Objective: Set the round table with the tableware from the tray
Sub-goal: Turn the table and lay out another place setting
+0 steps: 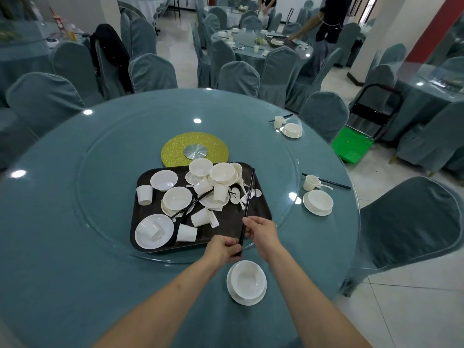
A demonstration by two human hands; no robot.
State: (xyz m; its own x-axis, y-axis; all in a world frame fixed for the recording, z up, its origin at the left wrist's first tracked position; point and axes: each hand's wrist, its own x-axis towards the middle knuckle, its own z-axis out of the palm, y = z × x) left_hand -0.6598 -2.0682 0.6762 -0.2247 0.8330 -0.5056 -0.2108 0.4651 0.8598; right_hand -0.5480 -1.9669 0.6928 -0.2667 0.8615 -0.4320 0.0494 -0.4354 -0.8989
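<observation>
Item: one pair of black chopsticks (pixel 247 204), long, slim, glossy, lying close together and pointing away from me over the right side of the tray (pixel 226 227). My left hand (pixel 223 248) pinches their near end with curled fingers; my right hand (pixel 261 232) pinches them a little farther up, just above the tray's near edge.

Tray: dark brown, rectangular, on the glass turntable (pixel 105 151). It carries a jumble of white bowls, saucers, cups and spoons, plus another black chopstick pair (pixel 193 203) lying across a bowl.

Before me, near the table edge: white bowl on saucer (pixel 247 282), just below my left hand.

To my right, on the round table (pixel 62 272): two laid places, the nearer setting (pixel 317 199) and the farther setting (pixel 288 126), each with bowl, saucer, cup and chopsticks.
</observation>
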